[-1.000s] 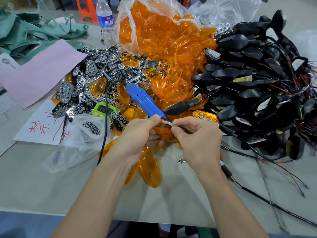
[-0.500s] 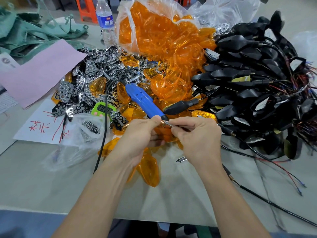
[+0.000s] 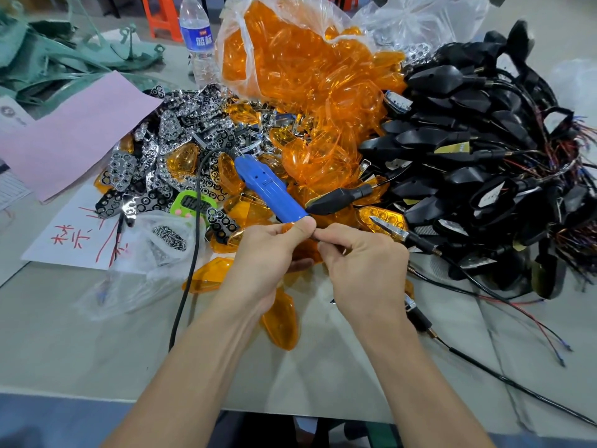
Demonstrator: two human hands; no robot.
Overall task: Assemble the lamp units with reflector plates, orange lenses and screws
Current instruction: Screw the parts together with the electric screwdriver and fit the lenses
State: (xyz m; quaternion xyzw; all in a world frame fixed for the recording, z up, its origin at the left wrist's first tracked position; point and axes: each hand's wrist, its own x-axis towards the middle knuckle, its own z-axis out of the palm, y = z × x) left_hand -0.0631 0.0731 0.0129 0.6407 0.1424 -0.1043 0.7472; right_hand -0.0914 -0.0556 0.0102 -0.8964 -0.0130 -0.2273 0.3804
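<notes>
My left hand (image 3: 268, 253) grips the front end of a blue electric screwdriver (image 3: 268, 189), whose body points up and to the left. My right hand (image 3: 361, 263) pinches at the screwdriver's bit, fingertip to fingertip with my left thumb; anything small held there is hidden. Loose orange lenses (image 3: 281, 318) lie under and around my hands. A bag of orange lenses (image 3: 307, 92) stands behind. Chrome reflector plates (image 3: 181, 147) are heaped to the left, and black lamp housings (image 3: 468, 156) with wires to the right. A clear bag of screws (image 3: 169, 236) lies left of my left hand.
The screwdriver's black cable (image 3: 187, 270) runs down toward the table's front edge. A green timer (image 3: 190, 203), a white sheet with red writing (image 3: 74, 234), pink paper (image 3: 74, 134), a water bottle (image 3: 197, 37) and green cloth (image 3: 48, 59) lie at the left and back.
My fingertips have closed in over the metal bit, which showed between my hands before. The hands stay in nearly the same place.
</notes>
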